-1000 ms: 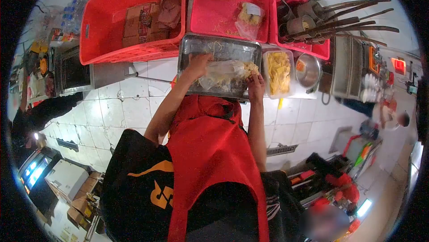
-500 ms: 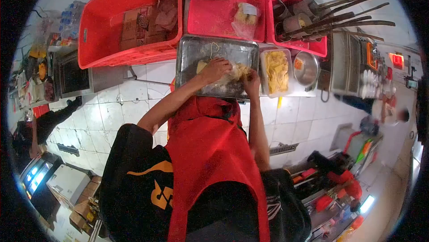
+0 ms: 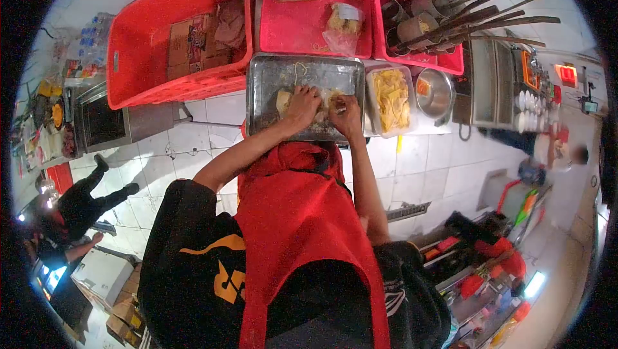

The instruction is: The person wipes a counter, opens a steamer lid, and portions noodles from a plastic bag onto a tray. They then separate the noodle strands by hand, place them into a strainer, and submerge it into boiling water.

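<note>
A dark rectangular metal tray (image 3: pixel 261 69) lies in front of me, its bottom dusted with pale flour-like powder. My left hand (image 3: pixel 304 107) is palm down in the tray, fingers bent over pale noodles; its palm hides most of what is under it. Beside its wrist lies a pale clump (image 3: pixel 282 100). My right hand (image 3: pixel 346 117), a little to the right, has its fingers closed on a tangle of noodles (image 3: pixel 335 99). One loose strand (image 3: pixel 300 69) lies near the tray's far side.
Right of the tray are a clear tub of yellow wrapper-like sheets (image 3: pixel 391 101) and a steel bowl (image 3: pixel 434 105). Behind stand a red crate (image 3: pixel 138 46), a pink tray (image 3: pixel 283 24) and long-handled strainers (image 3: pixel 415 30). Another person (image 3: pixel 84 204) is far left.
The view has shifted slightly. My hands have come closer together over the tray, and the noodles stretched between them are now mostly covered. The person at far left shows more.
</note>
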A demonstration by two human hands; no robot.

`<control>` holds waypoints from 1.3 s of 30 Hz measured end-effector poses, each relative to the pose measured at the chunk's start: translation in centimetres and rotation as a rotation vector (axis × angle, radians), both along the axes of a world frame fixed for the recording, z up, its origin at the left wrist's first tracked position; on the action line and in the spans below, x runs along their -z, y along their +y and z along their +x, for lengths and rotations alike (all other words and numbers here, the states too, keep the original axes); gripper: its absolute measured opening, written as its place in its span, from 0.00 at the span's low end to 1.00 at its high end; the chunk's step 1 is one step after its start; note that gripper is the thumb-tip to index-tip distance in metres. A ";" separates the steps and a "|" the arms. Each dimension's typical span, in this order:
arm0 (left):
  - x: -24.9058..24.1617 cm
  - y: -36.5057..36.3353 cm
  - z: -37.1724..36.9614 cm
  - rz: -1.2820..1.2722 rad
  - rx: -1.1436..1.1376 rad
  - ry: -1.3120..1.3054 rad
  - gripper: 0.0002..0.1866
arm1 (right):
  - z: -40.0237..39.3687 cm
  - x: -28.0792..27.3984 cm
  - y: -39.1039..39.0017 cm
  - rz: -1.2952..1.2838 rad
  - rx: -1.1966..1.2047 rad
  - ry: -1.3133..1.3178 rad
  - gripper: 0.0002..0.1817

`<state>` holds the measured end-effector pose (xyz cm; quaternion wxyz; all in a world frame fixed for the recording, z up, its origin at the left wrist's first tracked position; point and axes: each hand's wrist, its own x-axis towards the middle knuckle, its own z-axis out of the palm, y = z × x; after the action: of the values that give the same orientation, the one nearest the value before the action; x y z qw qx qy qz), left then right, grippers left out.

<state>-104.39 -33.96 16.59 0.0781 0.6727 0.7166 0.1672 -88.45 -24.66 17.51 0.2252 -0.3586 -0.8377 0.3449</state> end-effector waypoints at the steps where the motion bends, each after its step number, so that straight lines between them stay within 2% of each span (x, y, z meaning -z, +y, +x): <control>1: 0.9 0.1 -0.2 0.017 -0.006 -0.074 0.09 | -0.1 -0.2 0.2 0.004 0.002 0.001 0.16; 4: 0.1 0.5 -1.3 -0.002 -0.016 -0.146 0.10 | 0.0 -1.0 0.3 -0.131 0.053 0.053 0.15; 6: 0.0 0.8 -1.7 -0.040 -0.025 -0.146 0.11 | 0.0 -0.4 0.9 0.053 0.008 -0.017 0.14; 8: 0.2 1.3 -2.1 0.044 -0.172 -0.059 0.12 | -0.1 -0.6 1.3 0.021 0.043 -0.060 0.13; 10: 0.4 1.5 -2.5 0.077 -0.163 -0.137 0.12 | -0.8 -1.9 1.8 -0.008 0.071 -0.101 0.12; 11: 0.9 1.6 -2.6 0.109 -0.157 -0.215 0.12 | -1.3 -2.5 1.8 0.065 -0.017 -0.063 0.13; 12: 1.5 1.6 -2.7 0.107 -0.152 -0.214 0.12 | -1.8 -2.8 1.6 0.136 -0.103 -0.025 0.13; 15: 2.1 2.1 -2.7 0.183 -0.135 -0.212 0.10 | -3.0 -2.4 1.4 0.109 -0.087 0.017 0.15; 17: 2.0 2.5 -2.8 0.145 -0.146 -0.073 0.08 | -3.6 -2.4 1.8 0.113 -0.120 0.034 0.14; 21: 1.3 2.6 -3.7 0.014 -0.095 -0.006 0.07 | -4.0 -2.0 2.2 0.045 -0.203 0.001 0.15; 23: 0.9 2.9 -4.0 0.007 -0.159 -0.155 0.07 | -3.5 -1.5 2.1 0.108 -0.151 0.022 0.14; 25: 0.2 3.0 -4.4 0.057 -0.204 -0.083 0.07 | -3.1 -0.8 2.4 0.168 -0.106 0.044 0.13; 27: 0.3 3.0 -4.8 0.108 -0.251 -0.010 0.07 | -2.1 1.1 2.9 0.042 0.002 0.002 0.12; 29: 0.3 3.5 -5.4 -0.053 -0.448 0.014 0.08 | -1.3 2.1 3.2 -0.037 0.062 0.076 0.12; 31: -0.4 3.4 -5.6 -0.086 -0.390 -0.007 0.11 | -0.7 2.7 3.1 -0.121 0.124 0.147 0.11; 33: -2.1 3.1 -5.5 -0.120 -0.336 -0.029 0.15 | -1.0 0.6 2.8 0.031 0.158 0.034 0.13; 34: -3.0 3.2 -4.9 0.015 -0.293 -0.048 0.18 | -1.5 -0.8 2.5 0.032 0.157 0.034 0.13; 35: -3.5 3.3 -4.4 0.149 -0.249 -0.068 0.21 | -2.7 -3.9 1.9 0.193 0.112 0.037 0.15; 36: -3.4 3.4 -4.2 0.147 -0.247 -0.070 0.21 | -3.6 -5.6 1.3 0.353 0.068 0.038 0.17; 37: -3.0 3.4 -4.0 0.153 -0.167 -0.038 0.23 | -4.0 -5.1 1.2 0.352 0.070 0.035 0.17; 39: -0.7 3.4 -3.6 0.163 -0.082 -0.008 0.24 | -4.3 -3.5 1.5 0.234 -0.056 -0.151 0.21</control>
<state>-108.02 -30.61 17.27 0.0190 0.6463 0.7271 0.2306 -92.74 -23.18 21.02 0.1920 -0.3316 -0.8963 0.2231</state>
